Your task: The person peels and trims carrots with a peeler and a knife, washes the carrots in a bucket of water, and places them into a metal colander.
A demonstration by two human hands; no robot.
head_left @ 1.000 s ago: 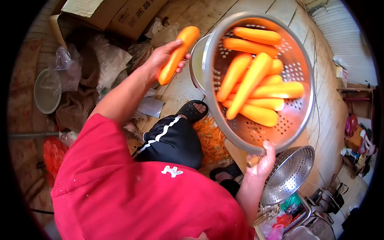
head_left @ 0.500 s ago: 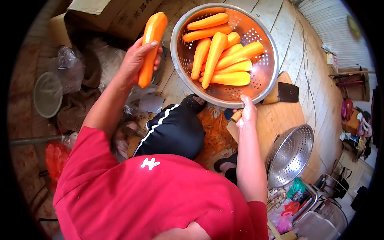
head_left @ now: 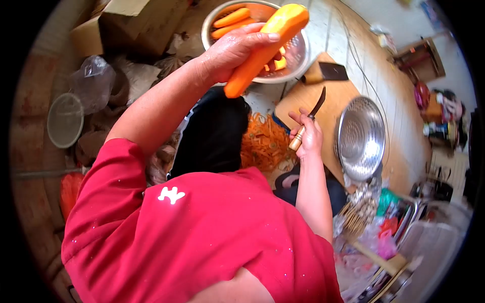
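My left hand (head_left: 235, 50) is closed around a thick, peeled carrot (head_left: 262, 58), held up at a slant. Behind that carrot and hand, a steel colander (head_left: 205, 38) with more carrots (head_left: 232, 17) is partly hidden. A small knife (head_left: 298, 139) with a wooden handle and a dark, curved blade lies across the palm of my right hand (head_left: 312, 135), its tip pointing up and away. This hand is over the near side of a wooden board (head_left: 328, 98). Orange peelings (head_left: 265, 144) are heaped on the floor between my legs.
A cleaver (head_left: 332, 71) rests on the board's far end. To the right leans a second steel colander (head_left: 361, 139). Cardboard boxes (head_left: 136, 25), a plastic bag (head_left: 93, 83) and a pale round lid-like item (head_left: 65, 120) are at the left. Bags and clutter (head_left: 386, 227) fill the lower right.
My left hand has moved right with the carrot, across the colander. My right hand has left the colander's rim and come lower, the knife now in full view. The colander sits farther up in view.
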